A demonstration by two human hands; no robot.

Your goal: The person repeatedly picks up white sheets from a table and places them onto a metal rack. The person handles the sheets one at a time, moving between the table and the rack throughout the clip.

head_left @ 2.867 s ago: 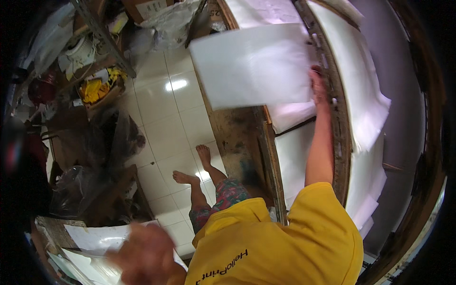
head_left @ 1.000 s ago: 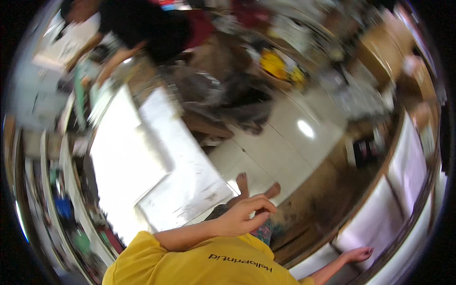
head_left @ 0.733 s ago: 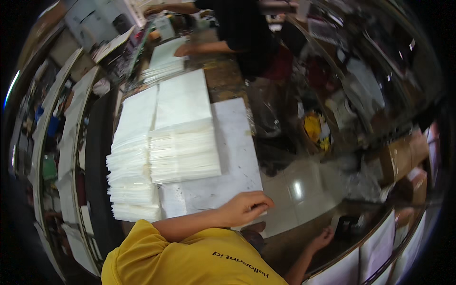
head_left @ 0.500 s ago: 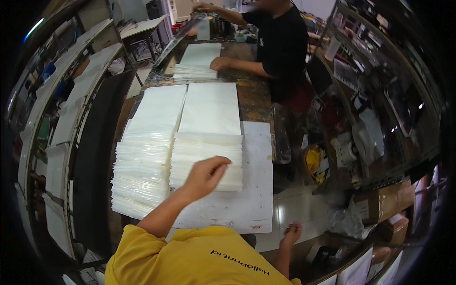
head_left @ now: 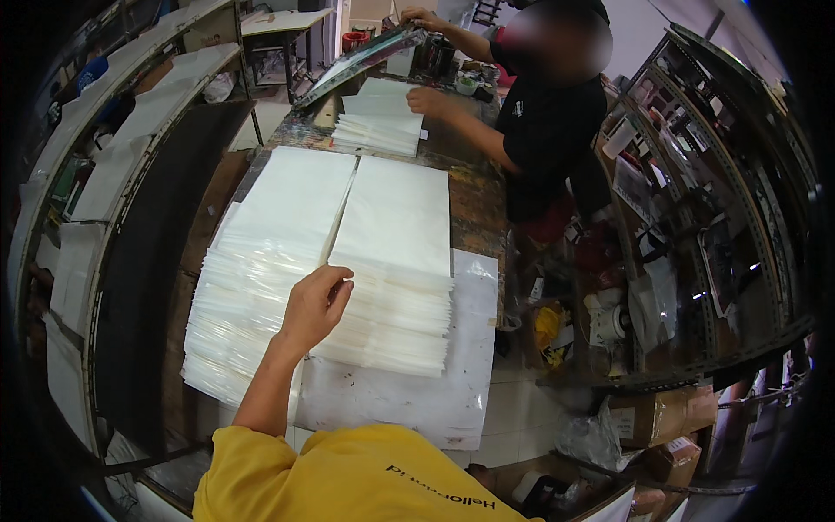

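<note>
The head view looks down on a long worn workbench (head_left: 474, 204) that carries almost everything in reach, so the stock lies flat and side by side where a hand can get at it. Largest on it are two fanned stacks of thin white translucent sheets, probably plastic bags: the left stack (head_left: 261, 252) and the right stack (head_left: 391, 261), each stepped back so every lower edge shows, which would let single sheets be picked off or counted. Both rest on a big, scuffed white backing sheet (head_left: 435, 391) that overhangs the bench's near end.

The left hand (head_left: 315, 304) lies on the seam between the two stacks, fingers curled down loosely and together, the tips touching the near-left corner of the right stack; whether it pinches a sheet I cannot tell. The right hand is out of view, hidden below the yellow shirt (head_left: 348, 478).

Farther along the bench a co-worker in black presses one hand (head_left: 426, 102) flat on a smaller pile of white sheets (head_left: 380, 126) to steady it, while the other hand (head_left: 424, 17) grips a tilted frame (head_left: 357, 61) whose purpose is hard to make out. The shelving (head_left: 722, 217) on the right bends with the lens, its contents a blur.
</note>
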